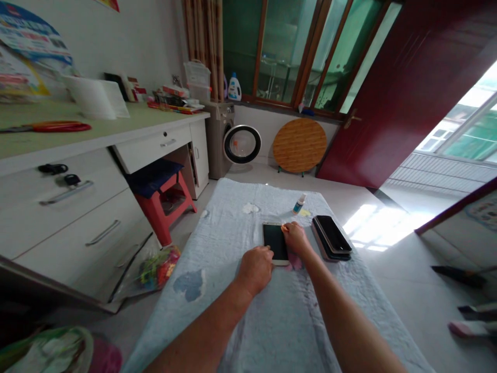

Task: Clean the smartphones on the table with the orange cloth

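Note:
A smartphone (275, 239) with a pale frame and a dark screen lies face up on the light blue cloth. My left hand (256, 267) is closed at its lower left edge, fingertips on the frame. At the upper right of the screen, my right hand (295, 239) pinches a small orange thing (284, 228), mostly covered by the fingers. Just right of that hand rests a stack of dark phones (333, 235). Beyond it a small spray bottle (298, 204) with a blue label stands upright.
The cloth-covered table (233, 207) reaches forward from me. To the left are a white desk (155, 140), a red stool (166, 197) and a plastic bag (155, 269). A washing machine (217, 140) with its door open, a round wooden tabletop (300, 145) and a red door (368, 103) stand beyond.

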Tool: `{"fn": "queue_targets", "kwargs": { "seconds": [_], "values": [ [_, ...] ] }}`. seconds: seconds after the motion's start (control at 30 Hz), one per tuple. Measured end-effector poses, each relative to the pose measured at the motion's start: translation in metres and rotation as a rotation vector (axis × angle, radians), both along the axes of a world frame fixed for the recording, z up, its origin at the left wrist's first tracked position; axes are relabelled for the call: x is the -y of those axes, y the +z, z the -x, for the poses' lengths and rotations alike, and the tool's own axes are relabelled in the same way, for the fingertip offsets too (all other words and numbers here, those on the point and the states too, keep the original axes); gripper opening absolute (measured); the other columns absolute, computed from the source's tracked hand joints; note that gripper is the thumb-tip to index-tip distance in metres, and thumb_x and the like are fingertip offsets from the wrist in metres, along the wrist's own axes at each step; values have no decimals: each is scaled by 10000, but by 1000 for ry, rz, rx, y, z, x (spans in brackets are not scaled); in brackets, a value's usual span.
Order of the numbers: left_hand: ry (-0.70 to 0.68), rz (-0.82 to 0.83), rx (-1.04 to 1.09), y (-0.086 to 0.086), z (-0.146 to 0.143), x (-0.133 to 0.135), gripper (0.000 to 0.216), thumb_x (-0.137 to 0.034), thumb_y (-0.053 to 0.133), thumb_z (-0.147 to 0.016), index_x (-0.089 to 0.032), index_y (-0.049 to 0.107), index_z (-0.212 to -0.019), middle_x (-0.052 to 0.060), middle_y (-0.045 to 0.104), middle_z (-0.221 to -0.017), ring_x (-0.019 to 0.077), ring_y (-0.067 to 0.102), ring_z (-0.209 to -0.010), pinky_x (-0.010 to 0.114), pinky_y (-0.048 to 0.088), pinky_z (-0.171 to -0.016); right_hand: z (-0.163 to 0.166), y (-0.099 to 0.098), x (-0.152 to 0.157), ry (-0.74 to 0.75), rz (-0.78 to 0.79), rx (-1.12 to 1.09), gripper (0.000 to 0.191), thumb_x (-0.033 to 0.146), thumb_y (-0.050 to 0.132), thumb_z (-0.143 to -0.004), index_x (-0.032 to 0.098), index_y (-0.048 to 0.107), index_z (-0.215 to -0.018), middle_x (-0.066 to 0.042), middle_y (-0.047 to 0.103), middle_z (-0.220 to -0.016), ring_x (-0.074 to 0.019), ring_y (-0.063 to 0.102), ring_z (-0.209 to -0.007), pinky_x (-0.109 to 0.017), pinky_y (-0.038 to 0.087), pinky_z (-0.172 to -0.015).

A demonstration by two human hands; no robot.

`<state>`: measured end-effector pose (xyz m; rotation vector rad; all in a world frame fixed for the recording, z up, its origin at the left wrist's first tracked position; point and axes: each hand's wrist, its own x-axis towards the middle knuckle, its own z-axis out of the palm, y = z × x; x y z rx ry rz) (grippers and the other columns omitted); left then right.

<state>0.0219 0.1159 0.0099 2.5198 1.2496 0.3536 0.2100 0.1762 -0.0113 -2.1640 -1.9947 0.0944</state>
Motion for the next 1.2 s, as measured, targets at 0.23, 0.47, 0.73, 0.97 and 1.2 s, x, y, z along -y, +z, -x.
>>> {"fn": "queue_targets", "kwargs": {
  "seconds": [0.23,0.47,0.73,0.97,1.2],
  "values": [
    [17,46,17,-1,0,-2,213,-193,607,-829,-175,702,-1019,111,646,-1235,211,599,-1150,310,436,-1017,9,7,49,-29,-9,-120,247,166,456,-888,141,695,-834,-64,630,-820,-120,547,-731,-201,321,-646],
    [28,24,35,-4,0,-1,239,-185,625,-817,-173,700,-1045,105,638,-1253,212,595,-1161,305,432,-1022,14,21,89,28,53,-193,252,177,467,-874,157,673,-729,-40,591,-732,-114,519,-649,-208,307,-619],
    [31,15,39,-6,1,-1,242,-210,654,-814,-181,699,-1051,101,648,-1237,224,604,-1146,314,454,-995,9,25,117,96,87,-279,207,218,517,-861,174,686,-751,-31,607,-744,-131,552,-696,-215,338,-647],
    [28,34,19,0,1,-1,288,-204,646,-822,-165,683,-1105,106,628,-1268,211,586,-1178,308,429,-1024,10,37,113,113,-100,-404,222,290,506,-892,184,673,-792,-39,568,-840,-133,561,-746,-217,399,-697],
    [17,45,32,0,3,-3,254,-217,630,-831,-185,691,-1075,93,635,-1261,207,589,-1173,302,425,-1026,30,17,94,203,-94,-265,241,177,442,-897,236,668,-955,-22,538,-847,-131,523,-755,-202,377,-694]
  ]
}}
